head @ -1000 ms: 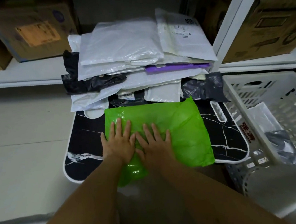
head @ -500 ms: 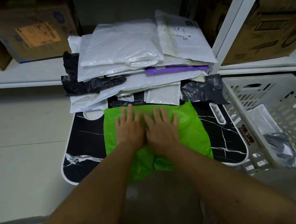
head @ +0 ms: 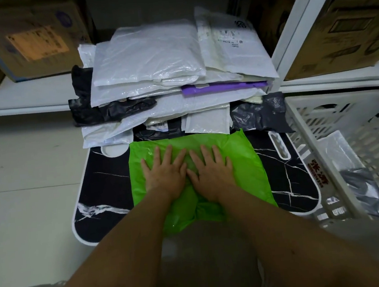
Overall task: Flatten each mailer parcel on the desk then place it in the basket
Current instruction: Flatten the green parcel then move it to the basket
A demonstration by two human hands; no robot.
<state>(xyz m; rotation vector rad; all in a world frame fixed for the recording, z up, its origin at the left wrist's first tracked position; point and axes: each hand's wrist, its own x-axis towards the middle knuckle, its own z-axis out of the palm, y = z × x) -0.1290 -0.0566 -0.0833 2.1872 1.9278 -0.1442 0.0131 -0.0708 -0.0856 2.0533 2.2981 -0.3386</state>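
A bright green mailer parcel lies on the small black marble-patterned desk, its near end hanging over the front edge. My left hand and my right hand lie flat side by side on its middle, fingers straight and spread, pressing down. Behind the green parcel a tall pile of white, black and purple mailers covers the desk's far half. The white slatted basket stands to the right of the desk, with a clear-and-grey mailer lying inside.
White shelving runs behind the desk, with cardboard boxes on the left shelf and another cardboard box on the right. Pale tiled floor lies to the left of the desk.
Both hands slid forward along the green parcel from its near part towards its far edge, then drew back slightly to the middle, staying flat on it.
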